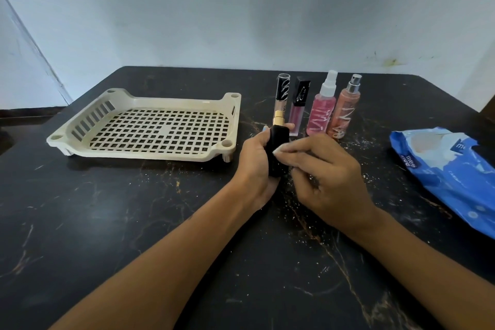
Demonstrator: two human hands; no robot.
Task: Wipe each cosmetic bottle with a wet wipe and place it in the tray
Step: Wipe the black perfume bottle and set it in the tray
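- Fingers [263, 134] of the left hand [257, 166] are curled round a black bottle with a gold neck [277, 153], holding it upright just above the counter [160, 222], right in the middle of the view.
- Right hand [329, 177] has its fingertips pinched on a small bit of white wet wipe [281, 149], pressed against the bottle's front side.
- Just behind the held bottle, four more stand in a row near the back edge: a slim tube with a black patterned cap [281, 96], a pink lip gloss with a square black cap [298, 107], a pink spray bottle with a white nozzle [322, 107] and a peach spray bottle with a silver nozzle [345, 110].
- Cream plastic tray [227, 143] with a grid floor sits to the left of the hands, nothing in it so far.
- Blue wet wipes pack [450, 174] lies off to the right, flap open with a white wipe showing.
- Counter is black with marble-type veins and has white specks scattered around the hands.
- Pale wall [241, 8] behind it all.
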